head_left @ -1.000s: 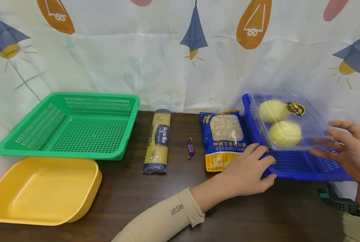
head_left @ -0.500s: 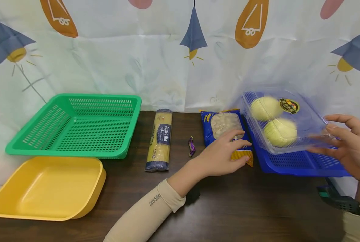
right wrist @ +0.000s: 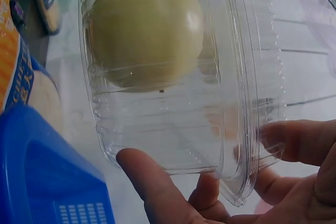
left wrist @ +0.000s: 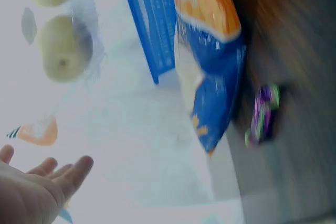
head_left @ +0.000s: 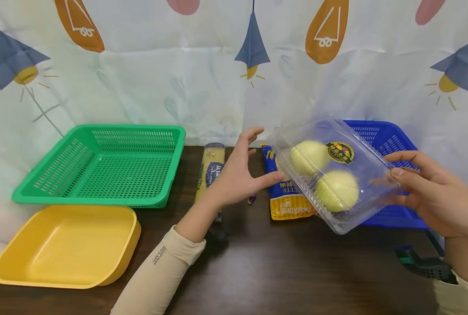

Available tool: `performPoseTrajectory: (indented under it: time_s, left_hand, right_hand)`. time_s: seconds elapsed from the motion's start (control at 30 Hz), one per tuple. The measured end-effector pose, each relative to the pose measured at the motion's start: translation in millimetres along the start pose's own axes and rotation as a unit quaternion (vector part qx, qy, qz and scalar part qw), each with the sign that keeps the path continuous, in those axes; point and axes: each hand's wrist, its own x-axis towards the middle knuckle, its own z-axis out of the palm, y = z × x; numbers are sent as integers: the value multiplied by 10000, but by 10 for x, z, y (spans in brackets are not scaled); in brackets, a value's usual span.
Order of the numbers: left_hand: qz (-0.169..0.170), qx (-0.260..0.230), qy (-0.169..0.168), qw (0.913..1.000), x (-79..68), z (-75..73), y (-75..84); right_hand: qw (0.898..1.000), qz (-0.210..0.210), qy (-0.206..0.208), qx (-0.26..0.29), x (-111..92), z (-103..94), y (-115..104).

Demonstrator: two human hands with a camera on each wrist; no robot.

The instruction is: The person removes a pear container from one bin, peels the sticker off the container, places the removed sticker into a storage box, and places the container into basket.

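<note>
Shifted leftward, the clear box [head_left: 331, 173] is gripped by the right hand [head_left: 438, 192]; the left hand [head_left: 235, 177] is spread wide. Purple candy [left wrist: 262, 114] is fully shown only in the left wrist view.

Clear ribbed plastic box [head_left: 369, 175], tilted, aloft; right hand [head_left: 438, 190] gripping one end, left hand [head_left: 235, 175] near the other. Inside, two pale yellow-green fruits [head_left: 337, 191], side by side. Dark round label [head_left: 339, 152] on top.

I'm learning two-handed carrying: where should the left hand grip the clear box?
Probably pinch the clear box by its left edge, from the left: that long straight edge is ungripped and faces the left hand, while the right hand holds the opposite side.
</note>
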Motion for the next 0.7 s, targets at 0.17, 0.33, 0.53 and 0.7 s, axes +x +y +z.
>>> performPoseTrajectory:
  time_s: [0.17,0.33,0.53,0.7]
  left_hand:
    - [334,-122,-259,9990,-104,-188,-60]
    - [321,75,-517,9981,-257,-301,-65]
    - [34,321,-491,9983,-494,-353,-66]
    - [-249,424,-365,9981,-723,-355,-61]
  right_hand:
    - [9985,254,-196,-440,67,153,10]
    - [9944,403,-411,-888,143,329,40]
    - [9854,614,-576,-1482,194,499,78]
    - [9757,777,-666,-1938,250,637,106]
